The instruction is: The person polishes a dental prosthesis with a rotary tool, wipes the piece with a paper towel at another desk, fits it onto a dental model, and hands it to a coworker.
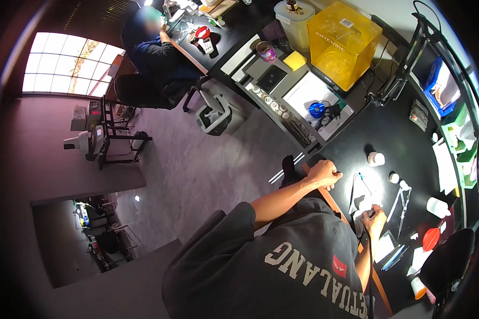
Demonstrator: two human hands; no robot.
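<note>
My left hand (324, 174) is closed in a fist over the wooden front edge (332, 201) of the black desk; whatever its fingers hold, if anything, is hidden. My right hand (375, 219) is closed by a small pale object (363, 203) under bright light, and what it grips is too small to tell. A dark cord (371, 266) runs alongside the right forearm. Beyond the hands lie a thin dark wire (353, 186), a white jar (376, 158), a small white lid-like piece (394, 177) and a thin jointed white stand (401, 199).
A white bottle (438, 207), a red disc (431, 239) and pens (395, 258) lie to the right. A lamp arm (394, 87) and green bins (465, 135) border the desk. Further back are a yellow cover (338, 50), a bin (218, 118) and a seated person (154, 61).
</note>
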